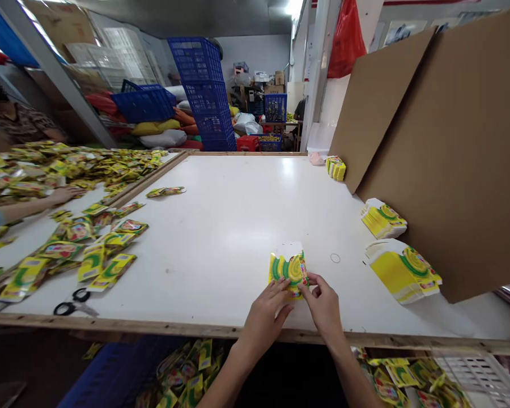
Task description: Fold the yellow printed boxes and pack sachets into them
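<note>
A small yellow and green printed carton [288, 266] with a white flap at its far end lies on the white table in front of me. My left hand [267, 311] rests on its near left part, fingers stretched over the printed face. At the carton's right edge, the thumb and fingers of my right hand [324, 300] close on the side. Stacks of similar flat cartons [402, 269] stand to the right, with another stack [382, 218] behind. A pair of scissors [74, 306] with black handles lies at the near left, beside filled yellow and green packets [110, 272].
A large heap of packets [59, 170] covers the left side behind a wooden strip, where another person's hand [63, 195] reaches in. Cardboard sheets [450, 141] lean on the right. Below the front edge [187, 328], packets [187, 374] fill a container. Blue crates [204, 90] stand behind.
</note>
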`<state>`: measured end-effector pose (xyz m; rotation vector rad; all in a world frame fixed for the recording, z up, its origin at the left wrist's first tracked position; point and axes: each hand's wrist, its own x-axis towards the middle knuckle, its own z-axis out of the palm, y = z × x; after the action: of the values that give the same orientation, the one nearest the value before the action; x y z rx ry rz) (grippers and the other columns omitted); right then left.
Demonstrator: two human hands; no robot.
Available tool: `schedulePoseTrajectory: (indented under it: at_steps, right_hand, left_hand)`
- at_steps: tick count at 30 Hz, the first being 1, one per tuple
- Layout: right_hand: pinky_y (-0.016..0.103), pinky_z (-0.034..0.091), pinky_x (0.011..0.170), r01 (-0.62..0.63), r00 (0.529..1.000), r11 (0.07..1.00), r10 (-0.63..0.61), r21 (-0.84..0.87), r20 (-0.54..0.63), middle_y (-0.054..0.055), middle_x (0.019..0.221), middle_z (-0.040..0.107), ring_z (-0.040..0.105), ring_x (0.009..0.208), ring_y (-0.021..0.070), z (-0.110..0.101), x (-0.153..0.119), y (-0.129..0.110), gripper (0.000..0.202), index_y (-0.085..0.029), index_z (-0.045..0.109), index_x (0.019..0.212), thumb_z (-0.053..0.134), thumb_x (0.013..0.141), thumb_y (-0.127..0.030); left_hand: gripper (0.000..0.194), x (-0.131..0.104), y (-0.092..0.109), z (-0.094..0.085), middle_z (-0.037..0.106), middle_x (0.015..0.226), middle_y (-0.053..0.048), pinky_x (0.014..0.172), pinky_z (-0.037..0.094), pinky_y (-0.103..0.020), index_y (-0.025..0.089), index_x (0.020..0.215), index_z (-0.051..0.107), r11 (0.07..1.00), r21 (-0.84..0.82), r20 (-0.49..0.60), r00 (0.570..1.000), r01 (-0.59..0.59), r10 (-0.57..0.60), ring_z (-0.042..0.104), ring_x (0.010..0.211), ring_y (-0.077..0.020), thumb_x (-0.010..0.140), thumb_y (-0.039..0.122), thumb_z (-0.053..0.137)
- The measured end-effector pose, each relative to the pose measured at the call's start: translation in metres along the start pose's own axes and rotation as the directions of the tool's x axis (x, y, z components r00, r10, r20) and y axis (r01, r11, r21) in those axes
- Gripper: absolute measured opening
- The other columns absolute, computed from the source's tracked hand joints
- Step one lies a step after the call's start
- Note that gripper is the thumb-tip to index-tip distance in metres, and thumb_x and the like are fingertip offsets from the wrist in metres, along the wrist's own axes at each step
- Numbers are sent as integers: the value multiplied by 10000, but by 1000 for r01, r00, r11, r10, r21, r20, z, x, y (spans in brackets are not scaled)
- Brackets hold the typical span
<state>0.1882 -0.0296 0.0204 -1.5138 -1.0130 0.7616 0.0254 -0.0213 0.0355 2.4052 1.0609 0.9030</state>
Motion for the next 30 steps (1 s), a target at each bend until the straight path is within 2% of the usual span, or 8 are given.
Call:
schedulePoseTrajectory:
  at_steps: [5, 8, 11, 14, 19, 24, 26, 30]
  right_hand:
    - [244, 373, 479, -9, 1000, 994, 10, 113, -8, -22, 565, 589, 435, 472, 129, 9, 5, 5, 374, -163, 673, 832, 690, 736, -524]
    - [272, 469, 566, -31, 997, 973, 15, 227, 72, 34, 657, 674, 578, 600, 175, 6, 2, 0, 397, -155, 681, 813, 688, 737, -544]
    - [315, 521, 672, -67, 988, 942, 16, 329, 155, 68, 752, 721, 643, 717, 213, 5, -2, -7, 389, -152, 698, 819, 696, 742, -534]
    - [324, 532, 697, -100, 982, 912, 25, 398, 189, 62, 770, 725, 653, 742, 214, 6, -4, -9, 364, -161, 703, 823, 702, 751, -518]
    - [292, 517, 713, -104, 994, 880, 71, 463, 87, 35, 820, 713, 640, 787, 194, 3, -3, -5, 329, -196, 671, 888, 680, 784, -508]
    - [308, 517, 722, -129, 989, 871, 76, 474, 130, 59, 852, 723, 647, 809, 215, -7, -10, -8, 300, -185, 685, 897, 742, 750, -439]
    - [297, 512, 716, -160, 981, 856, 84, 491, 175, 49, 824, 725, 650, 793, 205, -9, -17, -12, 305, -192, 664, 922, 771, 734, -406]
    - [261, 491, 656, -306, 922, 775, 96, 553, 376, 17, 754, 715, 632, 684, 158, -9, -33, -21, 302, -210, 590, 892, 777, 741, -395]
  left_hand:
    - [288, -4, -3, 2, 654, 1258, -104, 1060, 455, -452, 217, 1156, 643, 979, -181, -139, 983, 94, -120, 578, 1214, -237, 881, 180, 566]
    - [274, 0, 1, -2, 663, 1199, -122, 979, 504, -418, 198, 1132, 647, 903, -376, -288, 900, 208, -327, 612, 1133, -249, 868, 249, 594]
    - [307, 10, 8, -9, 712, 1030, -106, 808, 560, -353, 167, 1099, 645, 699, -651, -182, 833, 296, -522, 675, 922, -230, 850, 345, 613]
    - [328, 20, 10, -12, 730, 855, -80, 696, 555, -317, 132, 971, 686, 576, -742, -26, 844, 343, -536, 675, 779, -216, 832, 419, 608]
    - [303, 33, -6, -13, 697, 746, -58, 680, 530, -325, 131, 860, 710, 634, -669, -113, 791, 387, -601, 638, 732, -213, 811, 412, 608]
    - [503, 37, -9, -17, 622, 1190, -131, 1030, 387, -442, 172, 1136, 655, 701, -596, -291, 708, 393, -644, 505, 1182, -299, 672, 332, 761]
    - [503, 34, 0, -19, 612, 1247, -146, 1037, 388, -449, 168, 1172, 642, 605, -712, -144, 770, 355, -621, 506, 1213, -307, 741, 419, 711]
    - [545, 22, 21, -20, 715, 1081, -159, 947, 469, -441, 134, 1114, 682, 153, -918, 298, 890, 366, -345, 629, 1077, -327, 769, 555, 659]
